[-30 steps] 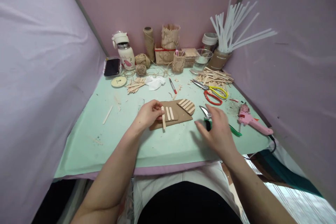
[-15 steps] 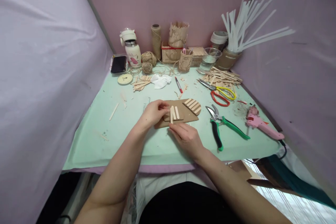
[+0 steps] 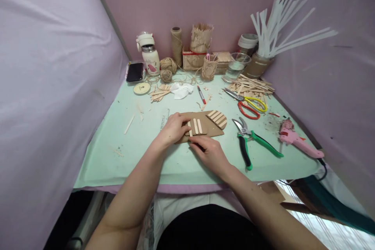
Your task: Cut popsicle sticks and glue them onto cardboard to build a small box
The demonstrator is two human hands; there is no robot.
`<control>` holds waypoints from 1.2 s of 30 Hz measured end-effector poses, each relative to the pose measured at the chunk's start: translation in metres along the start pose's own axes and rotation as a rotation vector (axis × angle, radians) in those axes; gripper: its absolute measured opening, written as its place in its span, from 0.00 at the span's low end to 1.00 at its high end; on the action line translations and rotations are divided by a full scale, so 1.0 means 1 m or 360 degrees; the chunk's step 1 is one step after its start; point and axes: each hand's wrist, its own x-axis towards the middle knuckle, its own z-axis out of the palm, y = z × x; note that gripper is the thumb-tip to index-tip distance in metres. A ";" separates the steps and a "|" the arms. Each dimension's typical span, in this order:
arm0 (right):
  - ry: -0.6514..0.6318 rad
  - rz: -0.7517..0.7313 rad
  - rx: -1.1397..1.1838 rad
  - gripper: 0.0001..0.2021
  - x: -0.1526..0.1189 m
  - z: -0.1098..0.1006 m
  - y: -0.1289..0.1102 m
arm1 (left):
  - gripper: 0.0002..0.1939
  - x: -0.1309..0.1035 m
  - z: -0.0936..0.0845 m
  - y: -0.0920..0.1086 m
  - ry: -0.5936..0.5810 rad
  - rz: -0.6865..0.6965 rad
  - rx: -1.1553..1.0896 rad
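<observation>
A short pale craft stick (image 3: 190,129) lies slantwise on a small cardboard piece, its lower end passing over the piece's near edge. My left hand (image 3: 175,129) has its fingers closed about the stick's upper part. At the lower end, the fingertips of my right hand (image 3: 209,151) pinch the stick. Two more craft sticks (image 3: 197,126) lie side by side just to the right, on the same piece. Underneath is a larger brown cardboard sheet (image 3: 215,132). A rounded cardboard piece (image 3: 217,119) striped with craft sticks rests on its right end.
Green-handled pruning shears (image 3: 249,139), scissors (image 3: 246,100) and a pink glue gun (image 3: 299,140) lie to the right. Behind are a pile of craft sticks (image 3: 249,85), a cup of water (image 3: 236,66), a red marker (image 3: 201,95), twine balls (image 3: 167,66) and a bottle (image 3: 150,60).
The held stick has shifted left, away from the other two sticks. My left fingers now reach over its upper part. The whole view has shifted slightly.
</observation>
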 end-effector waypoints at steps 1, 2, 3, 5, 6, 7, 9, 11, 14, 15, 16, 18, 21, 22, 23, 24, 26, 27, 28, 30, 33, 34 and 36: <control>-0.0011 -0.0037 -0.0095 0.11 -0.001 0.000 -0.001 | 0.12 0.000 0.000 0.000 0.0009 -0.0005 0.0010; -0.0016 -0.0064 -0.0203 0.12 -0.001 0.001 -0.002 | 0.13 0.000 0.001 0.000 0.0021 -0.0010 0.0030; -0.0021 -0.0081 -0.0318 0.13 -0.002 0.002 -0.003 | 0.14 -0.001 0.001 0.001 0.0030 -0.0014 0.0056; -0.0038 -0.0103 -0.0522 0.14 -0.003 0.003 -0.004 | 0.16 -0.001 0.002 0.002 0.0032 -0.0020 0.0114; -0.0048 -0.0121 -0.0599 0.14 -0.003 0.004 -0.004 | 0.15 -0.001 0.002 0.003 0.0022 -0.0016 0.0140; -0.0056 -0.0148 -0.0659 0.14 -0.003 0.005 -0.003 | 0.14 -0.001 0.002 0.004 0.0009 -0.0010 0.0161; -0.0060 -0.0209 -0.0747 0.15 -0.003 0.007 -0.003 | 0.10 -0.001 0.002 0.006 -0.0006 0.0006 0.0201; -0.0031 -0.0256 -0.0815 0.14 -0.004 0.008 -0.002 | 0.07 -0.002 0.002 0.009 -0.0009 0.0012 0.0261; 0.0018 -0.0299 -0.0867 0.13 -0.004 0.009 -0.001 | 0.05 -0.004 0.004 0.013 -0.0008 -0.0017 0.0339; 0.0026 -0.0303 -0.0873 0.13 -0.005 0.008 0.000 | 0.05 -0.004 0.005 0.013 -0.0006 -0.0027 0.0357; 0.0032 -0.0303 -0.0878 0.13 -0.005 0.008 0.000 | 0.05 -0.005 0.006 0.014 0.0000 -0.0035 0.0371; 0.0042 -0.0287 -0.0889 0.13 -0.006 0.007 0.000 | 0.05 -0.006 0.007 0.015 0.0017 -0.0052 0.0394; 0.0044 -0.0259 -0.0883 0.14 -0.008 0.006 0.001 | 0.06 -0.009 0.008 0.017 0.0000 -0.0074 0.0432; 0.0044 -0.0256 -0.0872 0.13 -0.008 0.006 0.002 | 0.06 -0.010 0.007 0.018 -0.0011 -0.0074 0.0451; 0.0044 -0.0254 -0.0861 0.13 -0.009 0.006 0.002 | 0.07 -0.012 0.007 0.019 -0.0022 -0.0067 0.0476; 0.0046 -0.0256 -0.0851 0.13 -0.009 0.006 0.003 | 0.08 -0.013 0.007 0.021 -0.0029 -0.0059 0.0501; 0.0042 -0.0261 -0.0838 0.13 -0.008 0.006 0.004 | 0.10 -0.016 0.006 0.023 -0.0041 -0.0048 0.0535; 0.0038 -0.0264 -0.0830 0.13 -0.008 0.005 0.004 | 0.11 -0.017 0.006 0.024 -0.0046 -0.0046 0.0537; 0.0037 -0.0266 -0.0820 0.13 -0.007 0.005 0.004 | 0.12 -0.017 0.006 0.024 -0.0051 -0.0046 0.0532; 0.0036 -0.0269 -0.0797 0.13 -0.006 0.005 0.004 | 0.11 -0.018 0.006 0.024 -0.0051 -0.0049 0.0516; 0.0043 -0.0267 -0.0779 0.13 -0.006 0.004 0.004 | 0.07 -0.018 0.006 0.023 -0.0040 -0.0026 0.0491; 0.0046 -0.0264 -0.0775 0.13 -0.006 0.004 0.004 | 0.06 -0.017 0.006 0.022 -0.0042 -0.0016 0.0476; 0.0048 -0.0259 -0.0774 0.13 -0.006 0.004 0.004 | 0.05 -0.017 0.006 0.021 -0.0055 -0.0006 0.0450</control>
